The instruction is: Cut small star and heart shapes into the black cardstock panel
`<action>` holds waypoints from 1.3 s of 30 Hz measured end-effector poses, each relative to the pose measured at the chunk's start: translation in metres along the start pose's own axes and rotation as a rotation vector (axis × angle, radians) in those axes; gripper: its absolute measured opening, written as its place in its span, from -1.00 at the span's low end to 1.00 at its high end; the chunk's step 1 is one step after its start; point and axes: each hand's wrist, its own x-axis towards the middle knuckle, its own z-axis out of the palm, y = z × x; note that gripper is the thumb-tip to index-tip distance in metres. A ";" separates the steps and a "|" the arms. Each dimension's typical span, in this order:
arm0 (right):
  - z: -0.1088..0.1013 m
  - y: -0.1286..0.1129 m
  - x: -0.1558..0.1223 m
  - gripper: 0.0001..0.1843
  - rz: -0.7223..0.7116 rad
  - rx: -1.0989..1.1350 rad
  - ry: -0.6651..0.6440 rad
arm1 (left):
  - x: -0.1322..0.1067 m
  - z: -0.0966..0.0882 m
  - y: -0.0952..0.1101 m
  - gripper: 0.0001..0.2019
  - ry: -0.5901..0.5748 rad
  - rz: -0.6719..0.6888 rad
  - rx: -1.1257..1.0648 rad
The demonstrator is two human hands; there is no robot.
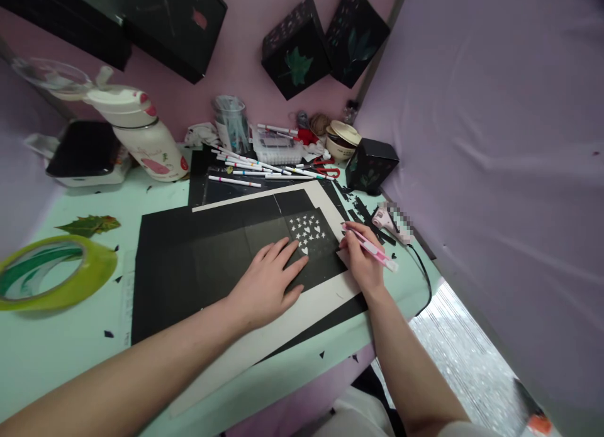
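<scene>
My left hand (pixel 271 280) lies flat with fingers apart on a black sheet (pixel 202 248), pressing beside a group of white star and heart shapes (pixel 307 231) that look cut through it. Under the black sheet is a white board (pixel 325 292), which shows along the right and front edges. My right hand (pixel 364 258) is closed around a slim pink craft knife (pixel 372 247), held like a pen at the sheet's right edge. The knife's tip is too small to make out.
Black paper scraps (pixel 361 210) and a pale pink device with a cord (pixel 389 220) lie to the right. Behind are several white markers (pixel 255 166), red-handled scissors (pixel 325 168) and a black box (pixel 370 163). Yellow-green tape (pixel 94 270), a leaf (pixel 89 224) and a white bottle (pixel 151 144) stand left.
</scene>
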 end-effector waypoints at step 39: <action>0.004 0.000 0.002 -0.98 -0.164 -0.060 -0.409 | 0.014 0.019 0.068 -0.35 -0.111 -0.108 0.185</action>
